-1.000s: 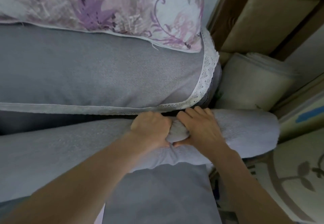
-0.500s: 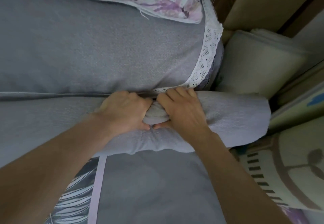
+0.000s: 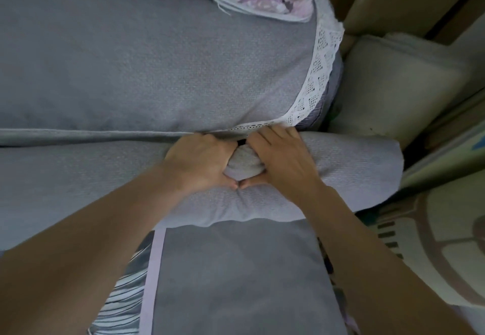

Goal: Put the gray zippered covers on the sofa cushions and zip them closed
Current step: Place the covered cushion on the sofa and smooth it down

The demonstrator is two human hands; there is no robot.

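The gray-covered cushion lies across the scene from left to right, just near of a larger gray cushion. At its middle the left hand clenches a bunched fold of the gray cover. The right hand grasps the same fold, thumb tips together. White lace trim edges the far cushion's right end.

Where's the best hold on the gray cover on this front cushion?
Take the raised bunch of the gray cover from above, one hand each side, as the left hand and right hand grip it. Elsewhere it lies taut, offering no fold.
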